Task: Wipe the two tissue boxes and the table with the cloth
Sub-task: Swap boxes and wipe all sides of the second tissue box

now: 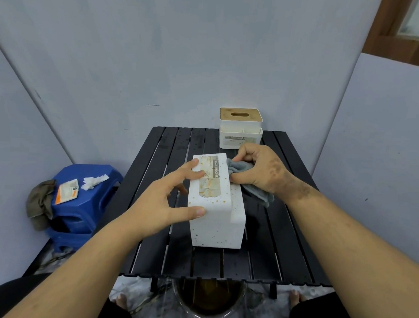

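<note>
place: panelled booth | grey panels [160, 60] | slatted table [284, 246] | blue stool [91, 201]

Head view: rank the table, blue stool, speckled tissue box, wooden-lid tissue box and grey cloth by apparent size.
1. table
2. blue stool and speckled tissue box, too close to separate
3. wooden-lid tissue box, farthest away
4. grey cloth, partly hidden in the right hand

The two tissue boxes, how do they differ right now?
The speckled box lies nearer, label up; the wooden-lid box stands upright farther back. The left hand rests on the speckled box and the right hand holds the cloth against it; nobody holds the wooden-lid box. Both are white.
</note>
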